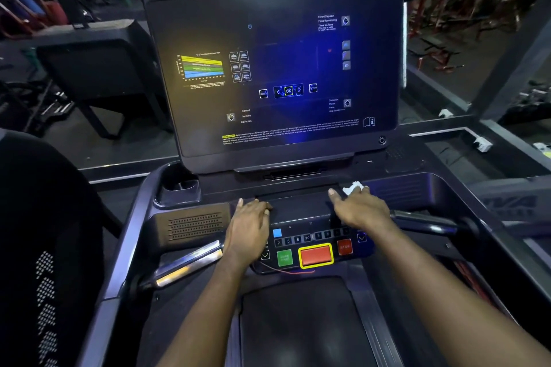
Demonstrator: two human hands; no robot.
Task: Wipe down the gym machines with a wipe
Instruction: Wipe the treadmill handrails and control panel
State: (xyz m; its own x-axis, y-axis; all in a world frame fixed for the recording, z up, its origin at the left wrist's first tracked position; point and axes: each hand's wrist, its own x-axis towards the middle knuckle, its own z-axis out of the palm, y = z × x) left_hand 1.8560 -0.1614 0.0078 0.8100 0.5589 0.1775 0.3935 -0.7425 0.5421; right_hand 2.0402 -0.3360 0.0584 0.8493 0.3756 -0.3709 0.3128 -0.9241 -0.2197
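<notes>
Shows a treadmill console (396, 188) from the head view, looking forward and down over the belt (298, 322). Shows the left hand (249, 226) palm down on the dark ledge just above the keypad (310, 237), spread flat and holding nothing, fingers nearly straight and close together, tips at the edge of a shallow recess. Shows the right hand (360, 208) farther forward and to the right on the same ledge, thumb spread leftward, fingers stretched out over a crumpled white wipe (353, 188) and pressing it onto the console surface, with part of the wipe showing beyond the fingertips. Locates the wipe below the lower right part of the upright display panel (274, 9), well apart from the left hand. Bears on the panel a coloured chart at left, an OK key near the centre and small printed labels. Includes on the keypad a green button (284, 258), a red button in a yellow frame (316, 256) and a smaller red stop button (345, 246), side by side. Flanks the keypad with a chromed left handlebar (187, 265) and a dark right handlebar (423, 220). Adds a cup holder (179, 188) at the console's far left, a slotted grille (195, 226) beside the left hand, and a thin red cord (286, 272) under the keypad's near edge. Leaves other gym equipment dim and blurred behind.
</notes>
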